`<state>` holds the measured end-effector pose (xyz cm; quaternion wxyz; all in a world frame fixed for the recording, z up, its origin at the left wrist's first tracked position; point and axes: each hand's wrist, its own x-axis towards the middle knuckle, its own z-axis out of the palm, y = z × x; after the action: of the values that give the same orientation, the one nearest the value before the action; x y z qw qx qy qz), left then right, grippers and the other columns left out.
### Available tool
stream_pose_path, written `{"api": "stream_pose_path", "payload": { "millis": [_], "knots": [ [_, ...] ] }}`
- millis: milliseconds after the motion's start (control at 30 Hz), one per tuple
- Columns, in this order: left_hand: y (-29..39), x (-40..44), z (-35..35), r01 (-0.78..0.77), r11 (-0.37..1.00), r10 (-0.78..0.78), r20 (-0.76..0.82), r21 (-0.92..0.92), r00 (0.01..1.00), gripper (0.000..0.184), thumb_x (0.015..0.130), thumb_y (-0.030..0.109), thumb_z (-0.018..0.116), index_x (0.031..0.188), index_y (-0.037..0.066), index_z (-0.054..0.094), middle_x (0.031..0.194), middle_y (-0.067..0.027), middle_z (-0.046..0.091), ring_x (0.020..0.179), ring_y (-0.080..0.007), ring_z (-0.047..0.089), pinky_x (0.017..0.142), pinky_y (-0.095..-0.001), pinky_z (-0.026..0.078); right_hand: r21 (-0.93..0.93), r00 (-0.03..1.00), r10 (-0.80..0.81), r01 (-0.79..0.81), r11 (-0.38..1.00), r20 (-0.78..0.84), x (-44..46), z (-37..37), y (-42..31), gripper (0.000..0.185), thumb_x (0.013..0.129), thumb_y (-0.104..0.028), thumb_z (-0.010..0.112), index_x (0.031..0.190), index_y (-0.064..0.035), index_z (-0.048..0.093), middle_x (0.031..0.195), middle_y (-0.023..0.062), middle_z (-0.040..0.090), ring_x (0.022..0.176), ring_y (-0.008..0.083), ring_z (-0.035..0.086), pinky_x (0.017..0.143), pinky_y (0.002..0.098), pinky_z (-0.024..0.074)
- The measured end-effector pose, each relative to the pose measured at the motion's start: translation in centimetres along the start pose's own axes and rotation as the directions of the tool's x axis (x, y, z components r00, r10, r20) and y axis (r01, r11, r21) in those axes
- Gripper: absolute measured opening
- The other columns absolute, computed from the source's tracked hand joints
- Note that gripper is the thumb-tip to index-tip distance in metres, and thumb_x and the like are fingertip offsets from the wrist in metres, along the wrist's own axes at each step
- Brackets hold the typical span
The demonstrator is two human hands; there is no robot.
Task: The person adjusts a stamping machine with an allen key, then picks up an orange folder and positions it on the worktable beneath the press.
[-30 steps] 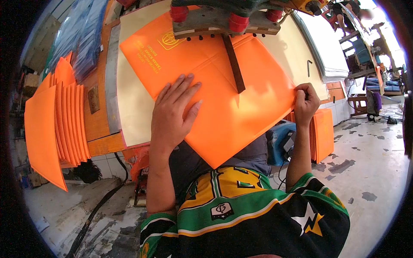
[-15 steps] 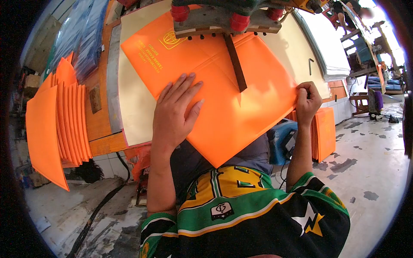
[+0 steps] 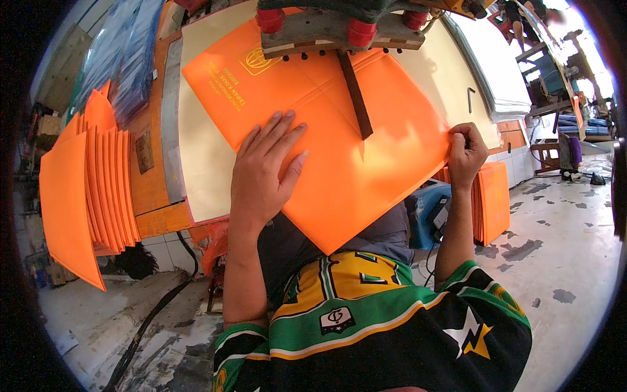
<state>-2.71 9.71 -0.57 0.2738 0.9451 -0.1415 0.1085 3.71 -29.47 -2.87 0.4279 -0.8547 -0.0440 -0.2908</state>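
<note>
The left hand (image 3: 264, 170) lies palm down on the orange cover (image 3: 366, 189), its fingers extended and pointing away from the body, only narrowly parted, the thumb angled out to the side; the right hand (image 3: 466, 155) is curled at the cover's right corner, its fingers closed on the edge; both forearms reach forward from the body. The cover lies open and askew beneath the machine head (image 3: 346, 36), a dark bar (image 3: 356, 98) extending over it, its near corner overhanging the person's lap; under it a cream sheet (image 3: 204, 144) spreads across the wooden tabletop (image 3: 149, 186).

An L-shaped key (image 3: 469, 99) lies at the right, near a stack of white sheets (image 3: 499, 72); folded orange covers (image 3: 108, 189) stand fanned at the left, with clear plastic (image 3: 127, 59) beyond; the pale floor (image 3: 542, 261) is patched with grey.

Gold print on the cover reads "TAMAN KANAK" and "BINTANG", beside a gold emblem; its smaller lines are too fine to read surely; the shirt (image 3: 372, 326) bears a G-like badge.
</note>
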Motion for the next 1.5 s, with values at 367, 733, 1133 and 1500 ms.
{"api": "stream_pose_path", "payload": {
  "millis": [367, 733, 1133, 1500],
  "knots": [
    [-0.2, 0.0, 0.1, 0.002, 1.000, -0.002, 0.003, 0.006, 1.000, 0.047, 0.106, 0.031, 0.067, 0.149, 0.012, 0.066, 0.162, -0.0111, 0.058, 0.154, -0.0326, 0.049, 0.129, -0.0526, 0.033, 0.010, 0.999, 0.040, -0.040, 0.999, 0.004, 0.0, 0.0, 0.0, 0.016, 0.092, 0.003, 0.053, 0.081, 0.0005, 0.065, 0.070, 0.0031, 0.061, 0.057, 0.0080, 0.054, 0.054, 0.0271, 0.0425],
    [-0.3, -0.1, 0.3, -0.006, 1.000, 0.006, 0.005, 0.017, 1.000, 0.049, 0.103, 0.026, 0.069, 0.149, 0.012, 0.066, 0.163, -0.0115, 0.057, 0.154, -0.0337, 0.049, 0.129, -0.0526, 0.033, -0.028, 1.000, -0.013, 0.013, 1.000, -0.004, 0.0, 0.0, 0.3, 0.016, 0.091, 0.003, 0.053, 0.082, 0.0007, 0.066, 0.071, 0.0033, 0.062, 0.059, 0.0079, 0.054, 0.055, 0.0271, 0.0430],
    [-0.1, 0.1, -0.1, -0.015, 0.998, 0.015, -0.012, 0.058, 1.000, 0.045, 0.104, 0.026, 0.067, 0.146, 0.011, 0.068, 0.159, -0.0101, 0.061, 0.152, -0.0289, 0.052, 0.126, -0.0491, 0.037, -0.035, 0.999, 0.035, -0.035, 0.999, -0.018, 0.0, 0.1, 0.4, 0.017, 0.089, 0.004, 0.053, 0.081, 0.0006, 0.066, 0.068, 0.0032, 0.062, 0.058, 0.0087, 0.055, 0.054, 0.0273, 0.0435],
    [0.0, 0.2, -0.1, -0.007, 0.999, 0.008, -0.009, 0.051, 1.000, 0.044, 0.104, 0.027, 0.067, 0.145, 0.011, 0.069, 0.159, -0.0096, 0.061, 0.151, -0.0287, 0.052, 0.127, -0.0482, 0.036, 0.019, 0.998, 0.064, -0.063, 0.998, -0.011, -0.2, 0.0, 0.9, 0.016, 0.090, 0.003, 0.053, 0.081, 0.0003, 0.066, 0.069, 0.0026, 0.061, 0.059, 0.0078, 0.054, 0.055, 0.0263, 0.0426]
  ]
}}
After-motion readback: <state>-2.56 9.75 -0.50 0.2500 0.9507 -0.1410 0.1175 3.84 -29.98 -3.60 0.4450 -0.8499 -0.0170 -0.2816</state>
